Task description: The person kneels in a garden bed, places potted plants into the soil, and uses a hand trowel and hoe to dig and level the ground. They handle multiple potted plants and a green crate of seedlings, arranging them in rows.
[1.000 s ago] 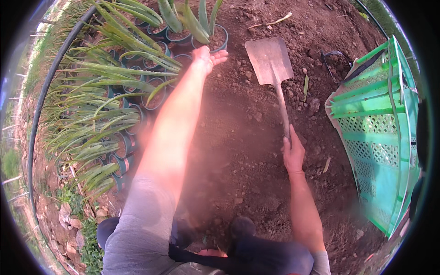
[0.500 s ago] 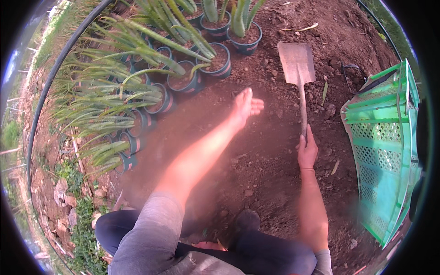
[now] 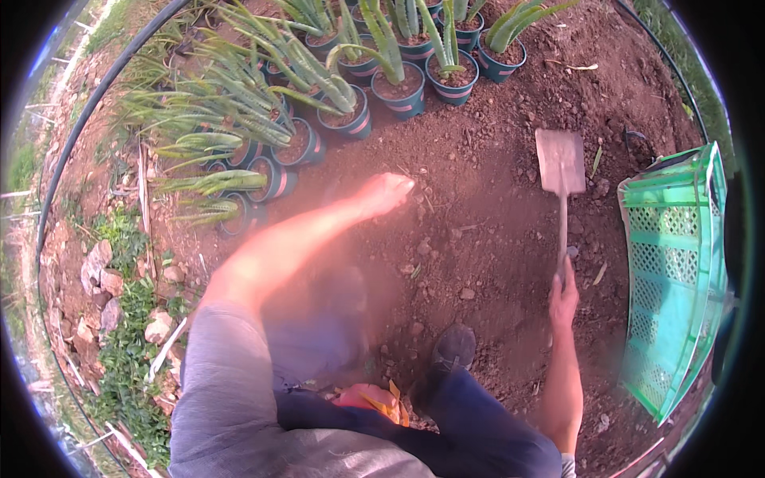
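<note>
My right hand (image 3: 563, 301) is closed round the wooden handle of a shovel (image 3: 561, 162), whose flat, soil-coated blade lies on the brown earth pointing away from me. My left hand (image 3: 386, 193) is stretched forward over bare soil, apart from the shovel. Its fingers look curled in, but glare and blur hide whether anything is in them. Nearest to it are potted aloe-like plants, among them one in a dark green pot (image 3: 347, 118). Several more such pots stand in rows at the far left and far middle, their long spiky leaves leaning left.
A green lattice-sided plastic crate (image 3: 668, 275) stands at the right. Stones (image 3: 100, 263) and low weeds (image 3: 137, 350) edge the left side, beside a curved black hose (image 3: 68, 151). My shoe (image 3: 455, 346) is on the soil, with a pink and orange item (image 3: 370, 396) between my legs.
My left hand has drawn left and its stretched fingers have curled in. The view has shifted, so the pots, shovel and crate sit elsewhere in it. My right hand still grips the shovel.
</note>
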Available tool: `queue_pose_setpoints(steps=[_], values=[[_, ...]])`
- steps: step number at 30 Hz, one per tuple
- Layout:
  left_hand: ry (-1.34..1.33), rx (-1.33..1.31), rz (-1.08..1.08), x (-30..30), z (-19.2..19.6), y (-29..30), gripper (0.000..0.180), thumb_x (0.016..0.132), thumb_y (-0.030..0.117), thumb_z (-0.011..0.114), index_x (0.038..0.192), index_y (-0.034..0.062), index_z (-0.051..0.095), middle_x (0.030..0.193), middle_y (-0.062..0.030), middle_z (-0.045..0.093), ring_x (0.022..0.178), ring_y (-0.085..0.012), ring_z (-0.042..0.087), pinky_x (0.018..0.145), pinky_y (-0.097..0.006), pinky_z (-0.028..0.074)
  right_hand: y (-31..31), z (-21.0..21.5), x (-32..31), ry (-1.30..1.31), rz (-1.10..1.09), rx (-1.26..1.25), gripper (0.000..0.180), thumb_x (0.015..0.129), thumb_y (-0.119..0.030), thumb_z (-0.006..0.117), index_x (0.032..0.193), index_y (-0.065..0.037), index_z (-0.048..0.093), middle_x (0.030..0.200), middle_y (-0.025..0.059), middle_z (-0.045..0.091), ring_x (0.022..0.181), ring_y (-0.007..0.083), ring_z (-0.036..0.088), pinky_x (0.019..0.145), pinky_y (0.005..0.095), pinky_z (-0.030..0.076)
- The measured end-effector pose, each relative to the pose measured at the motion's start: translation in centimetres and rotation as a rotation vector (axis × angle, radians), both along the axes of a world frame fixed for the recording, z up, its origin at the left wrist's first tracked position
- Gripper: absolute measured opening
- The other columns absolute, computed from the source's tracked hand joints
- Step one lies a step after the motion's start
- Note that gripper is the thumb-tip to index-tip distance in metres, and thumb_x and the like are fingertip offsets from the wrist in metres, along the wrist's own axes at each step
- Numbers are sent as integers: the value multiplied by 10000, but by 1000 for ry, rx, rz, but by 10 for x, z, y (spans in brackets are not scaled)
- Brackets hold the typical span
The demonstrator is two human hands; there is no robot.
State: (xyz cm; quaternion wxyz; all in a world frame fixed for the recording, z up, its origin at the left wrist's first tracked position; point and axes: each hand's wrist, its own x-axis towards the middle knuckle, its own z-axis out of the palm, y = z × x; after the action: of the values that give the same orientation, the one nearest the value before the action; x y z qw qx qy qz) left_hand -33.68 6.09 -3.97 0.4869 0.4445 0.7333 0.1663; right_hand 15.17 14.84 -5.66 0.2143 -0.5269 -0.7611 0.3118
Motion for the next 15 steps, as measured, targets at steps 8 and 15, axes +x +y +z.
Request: queue_pose_setpoints(steps=[8, 15], values=[[328, 228, -506, -47, 136, -127, 296, 979, 293, 511, 1044, 60, 683, 883, -104, 702, 776, -266, 672, 724, -384, 521, -187, -9, 117, -266, -57, -57, 382, 943, -41, 538, 1314, -94, 611, 930, 173, 631, 848, 318, 616, 793, 390, 492], [369, 157, -532, -42, 232, -140, 216, 862, 250, 588, 821, 69, 700, 860, -172, 685, 821, -402, 647, 701, -478, 514, -292, -71, 165, -163, -376, -552, 229, 961, -102, 544, 1171, -83, 631, 810, 94, 582, 750, 225, 557, 701, 333, 440]])
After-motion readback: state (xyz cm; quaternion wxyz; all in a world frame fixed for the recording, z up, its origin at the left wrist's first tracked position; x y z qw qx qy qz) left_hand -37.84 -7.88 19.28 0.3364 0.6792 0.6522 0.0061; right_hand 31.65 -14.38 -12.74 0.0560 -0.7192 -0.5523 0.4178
